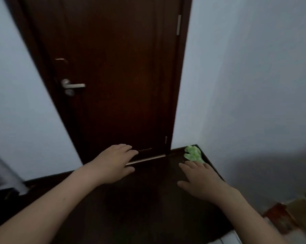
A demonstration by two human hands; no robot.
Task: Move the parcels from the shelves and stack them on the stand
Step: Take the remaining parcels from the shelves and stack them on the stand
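A tall dark brown wooden door (113, 67) with a silver lever handle (73, 85) fills the centre of the frame, pale grey walls (254, 76) on either side. Below it, across the lower middle, lies a dark, flat wooden surface (139, 199), probably the stand, and it carries no parcels. Both bare arms reach forward over it. The left hand (113, 161), centre frame, is spread and empty, fingers loosely extended. The right hand (199, 180), lower right of centre, is likewise spread, palm down, holding nothing, likely freed for the next carry. A small crumpled green object (192, 154) sits just beyond the right hand. Blurred brown cardboard shapes (293, 213), possibly parcels, show at the lower right edge.
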